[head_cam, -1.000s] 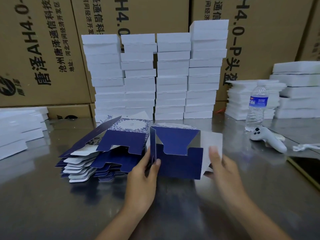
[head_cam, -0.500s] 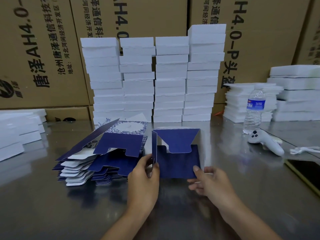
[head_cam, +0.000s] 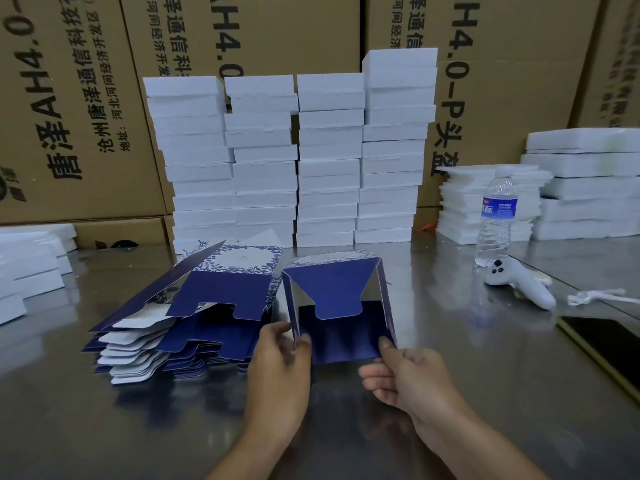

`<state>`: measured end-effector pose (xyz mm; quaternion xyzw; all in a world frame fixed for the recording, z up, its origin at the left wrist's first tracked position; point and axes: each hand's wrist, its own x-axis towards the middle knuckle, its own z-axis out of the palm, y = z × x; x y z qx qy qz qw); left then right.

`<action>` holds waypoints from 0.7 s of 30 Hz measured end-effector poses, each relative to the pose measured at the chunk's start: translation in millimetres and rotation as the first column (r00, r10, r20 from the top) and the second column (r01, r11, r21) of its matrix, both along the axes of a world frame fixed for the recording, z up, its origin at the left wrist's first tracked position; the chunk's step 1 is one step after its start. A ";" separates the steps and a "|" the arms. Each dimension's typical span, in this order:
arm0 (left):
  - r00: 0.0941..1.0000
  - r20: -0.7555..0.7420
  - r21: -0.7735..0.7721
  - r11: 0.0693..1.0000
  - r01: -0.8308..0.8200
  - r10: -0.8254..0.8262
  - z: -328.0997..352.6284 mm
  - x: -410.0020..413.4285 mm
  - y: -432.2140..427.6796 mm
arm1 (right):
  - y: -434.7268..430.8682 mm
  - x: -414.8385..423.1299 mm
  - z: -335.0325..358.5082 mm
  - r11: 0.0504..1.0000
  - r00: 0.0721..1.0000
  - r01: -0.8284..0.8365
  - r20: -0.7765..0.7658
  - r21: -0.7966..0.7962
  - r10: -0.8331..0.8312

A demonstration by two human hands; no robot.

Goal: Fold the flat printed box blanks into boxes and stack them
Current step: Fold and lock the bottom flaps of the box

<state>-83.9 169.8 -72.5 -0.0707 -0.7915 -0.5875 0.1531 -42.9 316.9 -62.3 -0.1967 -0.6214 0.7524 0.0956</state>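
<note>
At table centre, one blue box blank [head_cam: 341, 317] stands partly erected on the steel table [head_cam: 138, 427]. Both side walls are up, a tapered flap is folded inward at its 12 o'clock end, and the near end is open.

The left hand [head_cam: 280, 372] pinches the left wall at its near edge. The right hand [head_cam: 408, 379] pinches the near right corner, thumb on top, fingers curled beneath.

At 9 o'clock of the box, just beside it, lies the pile of flat blanks [head_cam: 194, 327], many deep.

I judge this box about half formed: its closing flaps are not yet tucked, and the whole pile is left to fold. White stacks [head_cam: 294, 157] stand at 12 o'clock; I cannot tell whether these are finished boxes.
</note>
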 end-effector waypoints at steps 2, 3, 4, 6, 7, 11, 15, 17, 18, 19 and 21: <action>0.991 0.104 0.040 0.995 0.086 -0.090 -1.8 -1.0 2.1 | -1.1 0.1 0.5 1.000 1.000 0.007 -0.002 -0.017 -0.007; 0.978 0.150 0.103 0.986 0.129 -0.144 -1.8 -1.3 2.5 | -1.7 0.1 0.7 1.000 1.000 0.009 0.000 -0.023 -0.009; 0.962 0.194 0.190 0.969 0.155 -0.192 -1.3 -1.7 2.5 | -2.1 0.4 1.2 1.000 1.000 0.010 0.005 -0.026 -0.010; 0.931 0.263 0.359 0.921 0.148 -0.252 -0.4 -3.5 1.3 | -2.6 1.3 2.7 1.000 1.000 0.004 0.018 -0.031 -0.004; 0.922 0.281 0.413 0.901 0.134 -0.267 -0.2 -3.6 1.0 | -3.1 1.8 3.8 0.999 1.000 0.000 0.025 -0.041 0.001; 0.914 0.283 0.481 0.868 0.126 -0.290 -1.2 -0.3 4.3 | -10.9 3.7 7.6 0.996 0.996 -0.054 0.064 -0.065 0.058; 0.917 0.258 0.497 0.856 0.145 -0.305 -3.8 0.8 6.6 | -13.6 4.0 6.0 0.997 0.994 -0.066 0.081 -0.031 0.068; 0.902 0.265 0.515 0.841 0.167 -0.341 -3.5 1.7 7.7 | -13.4 3.8 5.4 0.997 0.994 -0.070 0.083 -0.021 0.071; 0.893 0.267 0.523 0.833 0.181 -0.362 -3.0 2.6 8.3 | -14.1 3.4 5.2 0.997 0.994 -0.072 0.083 -0.017 0.073; 0.887 0.268 0.526 0.829 0.192 -0.376 -2.9 3.5 8.9 | -15.3 3.1 5.3 0.997 0.994 -0.074 0.082 -0.016 0.075; 0.882 0.274 0.526 0.828 0.196 -0.383 -3.6 4.3 9.6 | -18.5 3.2 5.8 0.997 0.994 -0.075 0.076 -0.023 0.076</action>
